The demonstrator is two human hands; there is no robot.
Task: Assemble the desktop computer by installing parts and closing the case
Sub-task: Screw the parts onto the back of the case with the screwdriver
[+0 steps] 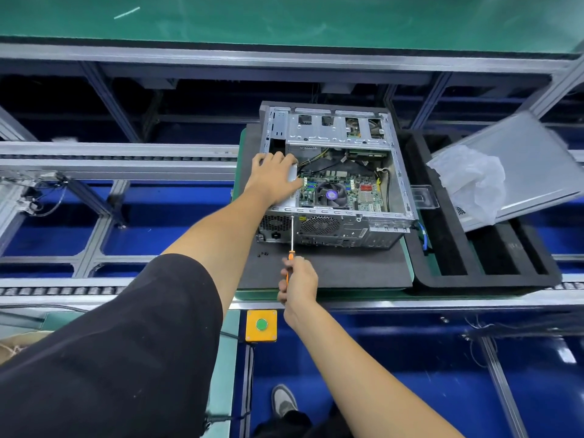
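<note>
One open computer case (335, 178), one screwdriver (291, 245), one side panel (521, 165), two hands (275, 178)

Conveyor frame (126, 287), frame centre: dark foam mat (331, 270) carries open computer case (335, 229) and loose screws (263, 254). Black foam tray (493, 276) alongside, right.

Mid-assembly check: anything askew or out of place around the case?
The grey metal side panel lies tilted across the black foam tray, crumpled clear plastic on it. Small black screws sit loose on the dark foam mat.
</note>
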